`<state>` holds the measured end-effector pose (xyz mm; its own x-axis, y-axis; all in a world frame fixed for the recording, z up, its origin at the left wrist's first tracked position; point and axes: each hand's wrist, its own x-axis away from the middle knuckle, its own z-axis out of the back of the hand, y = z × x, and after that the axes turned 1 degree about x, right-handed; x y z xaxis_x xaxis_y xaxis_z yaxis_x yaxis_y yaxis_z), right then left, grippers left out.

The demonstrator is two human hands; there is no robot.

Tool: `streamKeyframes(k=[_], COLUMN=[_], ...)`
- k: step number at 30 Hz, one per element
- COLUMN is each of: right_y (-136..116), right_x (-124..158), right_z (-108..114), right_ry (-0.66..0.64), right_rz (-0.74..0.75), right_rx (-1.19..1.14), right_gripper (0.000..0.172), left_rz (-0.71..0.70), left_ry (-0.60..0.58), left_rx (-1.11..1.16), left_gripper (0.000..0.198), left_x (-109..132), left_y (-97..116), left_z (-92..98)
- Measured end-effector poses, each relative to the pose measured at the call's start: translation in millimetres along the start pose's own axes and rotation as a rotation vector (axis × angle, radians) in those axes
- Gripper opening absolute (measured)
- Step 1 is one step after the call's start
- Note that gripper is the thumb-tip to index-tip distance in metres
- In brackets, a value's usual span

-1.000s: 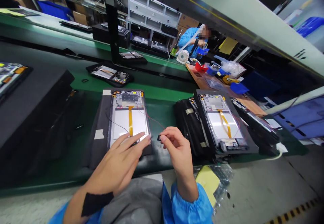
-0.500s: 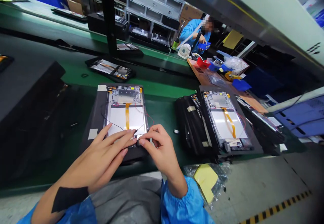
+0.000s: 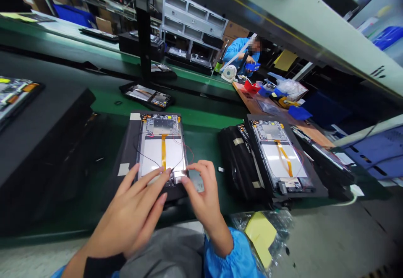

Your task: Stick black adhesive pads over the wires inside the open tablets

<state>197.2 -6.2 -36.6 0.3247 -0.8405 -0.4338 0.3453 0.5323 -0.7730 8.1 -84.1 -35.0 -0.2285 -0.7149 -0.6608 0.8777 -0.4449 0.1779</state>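
Note:
An opened tablet (image 3: pixel 153 154) lies on a dark pad in front of me, showing its circuit board, pale battery area, orange ribbon cable (image 3: pixel 163 148) and thin red and black wires. Across its lower end rests my left hand (image 3: pixel 138 206), fingers stretched out, the fingertips near the small parts there. My right hand (image 3: pixel 203 190) is at the tablet's lower right corner; thumb and forefinger stand apart, with nothing visible between them. A small pale square piece (image 3: pixel 179 175) shows by the right thumb. The left fingers partly hide the lower edge.
To the right, another opened tablet (image 3: pixel 278 154) lies on a stack beside black cases. A small metal piece (image 3: pixel 221 169) sits on the green bench. Behind is another open device (image 3: pixel 147 95); a dark block (image 3: pixel 40 139) stands left. A co-worker in blue (image 3: pixel 237 49) sits farther back.
My right thumb and forefinger have parted from their pinch at the tablet's lower edge and moved slightly right. My left hand stays on the tablet. The whole view has shifted a little.

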Motion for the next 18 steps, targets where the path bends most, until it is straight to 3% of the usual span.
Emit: streamKeyframes(k=[3, 6, 10, 14, 18], right_y=[3, 8, 14, 20, 35], right_x=[-6, -19, -33, -35, -33], right_z=[4, 9, 16, 19, 14], right_ry=[0.022, -0.137, -0.284, -0.232, -0.169], right_rz=[0.169, 0.350, 0.440, 0.496, 0.510], right_rx=[0.003, 0.111, 0.188, 0.174, 0.142], right_gripper=[0.024, 0.029, 0.022, 0.017, 0.014], left_rz=[-0.004, 0.039, 0.119, 0.124, 0.096], left_ry=[-0.028, -0.013, 0.004, -0.008, -0.036], left_rx=[0.004, 0.053, 0.050, 0.046, 0.062], left_gripper=[0.038, 0.039, 0.037, 0.040, 0.049], left_x=[-2, -3, -1, -9, -23], left_y=[11, 12, 10, 15, 18], left_z=[-6.5, -12.8, -14.2, -9.3, -16.0])
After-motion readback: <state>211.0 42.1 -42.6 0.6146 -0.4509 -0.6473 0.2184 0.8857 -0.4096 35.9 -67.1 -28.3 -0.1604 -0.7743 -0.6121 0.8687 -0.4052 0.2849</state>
